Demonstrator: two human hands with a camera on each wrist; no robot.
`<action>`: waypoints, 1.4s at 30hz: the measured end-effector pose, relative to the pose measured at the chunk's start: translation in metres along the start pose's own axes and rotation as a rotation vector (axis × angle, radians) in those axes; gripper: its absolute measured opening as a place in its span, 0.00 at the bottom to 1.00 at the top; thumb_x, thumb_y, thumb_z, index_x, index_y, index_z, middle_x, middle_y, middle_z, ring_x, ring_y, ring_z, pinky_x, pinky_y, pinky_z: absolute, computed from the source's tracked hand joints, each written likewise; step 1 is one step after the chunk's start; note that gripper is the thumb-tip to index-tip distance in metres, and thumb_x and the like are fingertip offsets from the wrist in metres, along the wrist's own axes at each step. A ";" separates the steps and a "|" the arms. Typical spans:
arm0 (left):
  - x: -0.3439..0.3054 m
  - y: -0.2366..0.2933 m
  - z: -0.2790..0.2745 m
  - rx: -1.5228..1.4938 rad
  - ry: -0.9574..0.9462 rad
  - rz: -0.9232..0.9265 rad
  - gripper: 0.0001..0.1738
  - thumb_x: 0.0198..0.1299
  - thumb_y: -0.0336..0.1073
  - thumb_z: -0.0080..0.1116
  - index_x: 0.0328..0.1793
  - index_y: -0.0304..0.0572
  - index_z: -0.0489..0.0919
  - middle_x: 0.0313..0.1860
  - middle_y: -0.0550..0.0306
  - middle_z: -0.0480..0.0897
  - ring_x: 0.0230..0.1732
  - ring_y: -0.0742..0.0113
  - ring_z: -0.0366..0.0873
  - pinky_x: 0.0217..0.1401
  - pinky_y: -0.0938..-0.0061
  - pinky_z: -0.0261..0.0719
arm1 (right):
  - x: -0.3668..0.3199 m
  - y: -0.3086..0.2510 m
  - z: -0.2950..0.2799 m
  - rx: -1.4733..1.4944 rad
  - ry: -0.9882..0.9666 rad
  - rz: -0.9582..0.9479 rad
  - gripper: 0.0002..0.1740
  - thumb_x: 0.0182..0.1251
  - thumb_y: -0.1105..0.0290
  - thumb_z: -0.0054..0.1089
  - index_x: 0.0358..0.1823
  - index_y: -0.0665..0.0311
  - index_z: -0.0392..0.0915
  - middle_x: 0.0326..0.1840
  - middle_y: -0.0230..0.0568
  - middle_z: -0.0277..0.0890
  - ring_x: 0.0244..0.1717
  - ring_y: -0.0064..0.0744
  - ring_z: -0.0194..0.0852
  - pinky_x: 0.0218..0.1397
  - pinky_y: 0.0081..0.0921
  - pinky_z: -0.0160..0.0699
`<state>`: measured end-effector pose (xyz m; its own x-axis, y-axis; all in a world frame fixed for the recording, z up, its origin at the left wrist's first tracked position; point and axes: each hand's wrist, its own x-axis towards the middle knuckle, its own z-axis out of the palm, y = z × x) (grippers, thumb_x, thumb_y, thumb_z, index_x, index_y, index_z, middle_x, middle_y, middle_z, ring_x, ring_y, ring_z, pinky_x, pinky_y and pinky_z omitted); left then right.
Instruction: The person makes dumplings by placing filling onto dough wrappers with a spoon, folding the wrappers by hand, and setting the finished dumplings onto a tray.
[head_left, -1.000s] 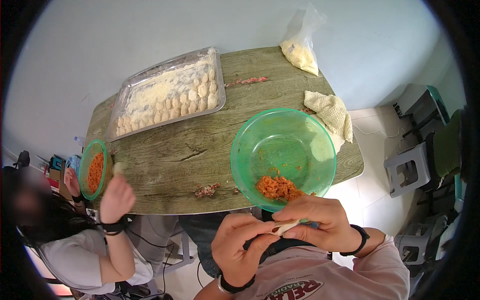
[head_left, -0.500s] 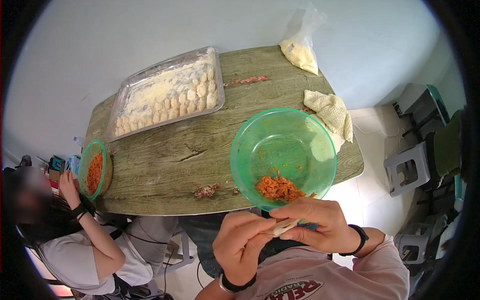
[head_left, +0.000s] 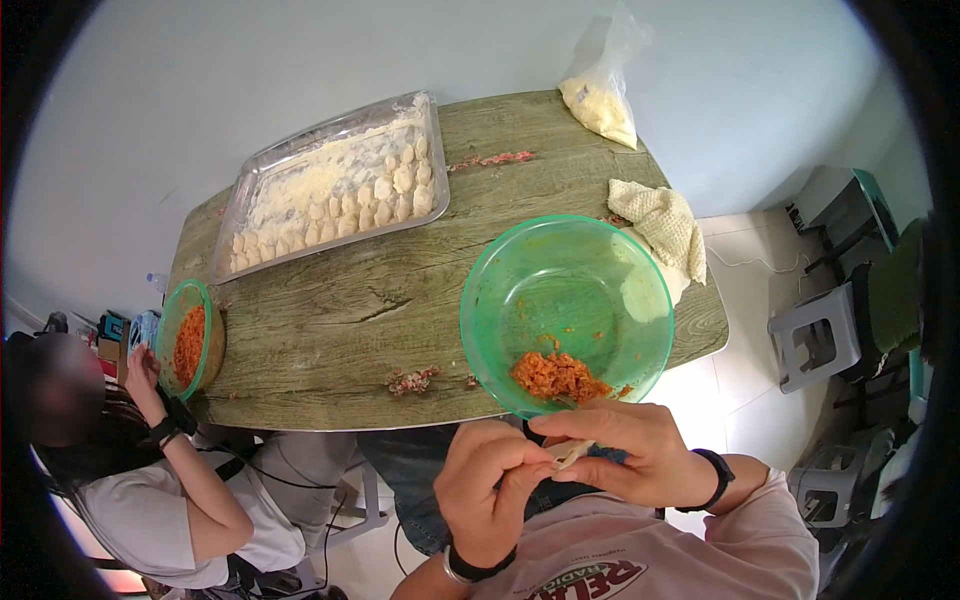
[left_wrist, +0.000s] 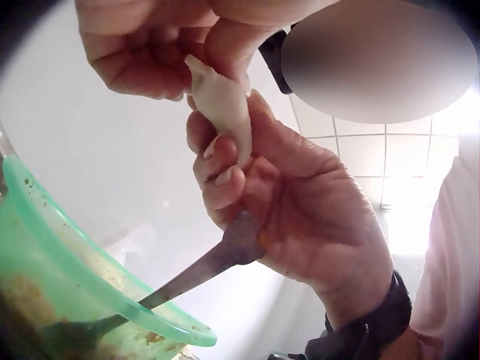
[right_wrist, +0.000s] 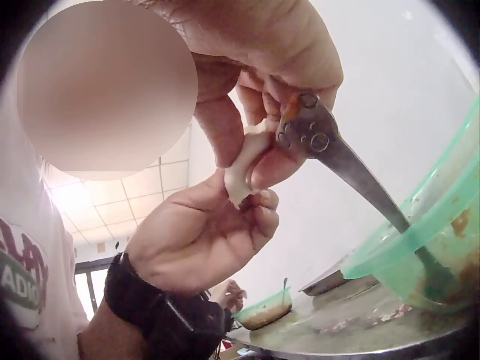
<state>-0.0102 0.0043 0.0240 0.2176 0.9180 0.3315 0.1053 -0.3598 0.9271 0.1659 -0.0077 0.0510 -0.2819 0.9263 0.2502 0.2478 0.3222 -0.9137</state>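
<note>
Over the near table edge, both hands pinch a small, white, folded dumpling. My left hand grips one end between thumb and bent forefinger. The other end sits in the curled fingers of my right hand. From the left wrist side, the dumpling looks smooth and elongated, its lower part among the right fingertips. Just beyond the hands stands a green bowl with orange-red minced filling. A metal spoon leans on its rim, the handle end overlapping the right palm in this view.
A metal tray holds flour and several rows of dumplings. A bag of flour and a pale cloth lie at the table's right side. At left, another person sits by a second bowl of filling.
My hands stay on the dumpling, the left shifting slightly right and its fingers working along the edge. The other person's raised hand has drawn back from the table to beside their bowl.
</note>
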 end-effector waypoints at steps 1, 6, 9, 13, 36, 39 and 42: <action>0.000 0.000 -0.001 0.001 -0.010 0.007 0.10 0.51 0.33 0.67 0.34 0.34 0.79 0.34 0.55 0.77 0.35 0.67 0.73 0.38 0.76 0.70 | 0.000 0.000 0.000 0.000 0.000 0.000 0.29 0.53 0.81 0.64 0.59 0.62 0.71 0.37 0.43 0.77 0.37 0.40 0.80 0.38 0.29 0.77; 0.005 0.008 0.001 -0.014 -0.007 -0.018 0.10 0.49 0.30 0.68 0.39 0.37 0.82 0.35 0.55 0.79 0.36 0.64 0.75 0.38 0.75 0.72 | 0.000 0.002 0.002 0.002 0.031 -0.032 0.30 0.53 0.80 0.65 0.61 0.62 0.70 0.37 0.43 0.77 0.37 0.40 0.80 0.38 0.29 0.78; 0.002 0.004 0.000 0.022 -0.033 0.001 0.11 0.47 0.28 0.68 0.39 0.40 0.84 0.34 0.57 0.79 0.35 0.62 0.76 0.38 0.74 0.73 | 0.000 0.002 0.002 -0.016 0.011 -0.009 0.30 0.53 0.80 0.65 0.60 0.62 0.70 0.37 0.43 0.77 0.36 0.39 0.81 0.38 0.29 0.78; 0.002 0.004 0.000 0.069 0.003 0.018 0.09 0.47 0.27 0.68 0.37 0.40 0.84 0.33 0.57 0.79 0.34 0.64 0.75 0.37 0.75 0.73 | 0.001 0.001 0.002 -0.009 0.002 -0.009 0.30 0.53 0.79 0.66 0.60 0.62 0.71 0.37 0.43 0.77 0.35 0.38 0.81 0.37 0.28 0.78; 0.001 0.003 0.001 0.088 0.022 0.003 0.07 0.47 0.26 0.68 0.34 0.37 0.84 0.34 0.54 0.79 0.34 0.67 0.76 0.35 0.79 0.71 | 0.001 0.001 0.001 0.004 -0.008 0.021 0.28 0.53 0.77 0.67 0.59 0.62 0.71 0.36 0.41 0.77 0.37 0.38 0.81 0.38 0.28 0.78; 0.001 0.003 0.002 0.074 0.034 0.002 0.07 0.46 0.26 0.69 0.33 0.37 0.84 0.33 0.55 0.79 0.33 0.68 0.76 0.33 0.79 0.71 | 0.001 0.002 0.002 -0.015 -0.007 0.006 0.29 0.53 0.77 0.67 0.59 0.62 0.71 0.36 0.42 0.77 0.36 0.38 0.81 0.38 0.28 0.78; 0.001 0.002 0.002 0.063 0.034 0.005 0.07 0.45 0.26 0.70 0.32 0.37 0.83 0.33 0.55 0.79 0.32 0.69 0.75 0.33 0.80 0.70 | 0.001 0.002 0.002 -0.008 -0.009 0.001 0.29 0.53 0.77 0.67 0.60 0.62 0.71 0.37 0.42 0.77 0.36 0.39 0.81 0.38 0.29 0.78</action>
<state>-0.0074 0.0039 0.0259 0.1854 0.9208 0.3432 0.1658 -0.3736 0.9127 0.1640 -0.0064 0.0485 -0.2901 0.9248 0.2460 0.2553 0.3226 -0.9115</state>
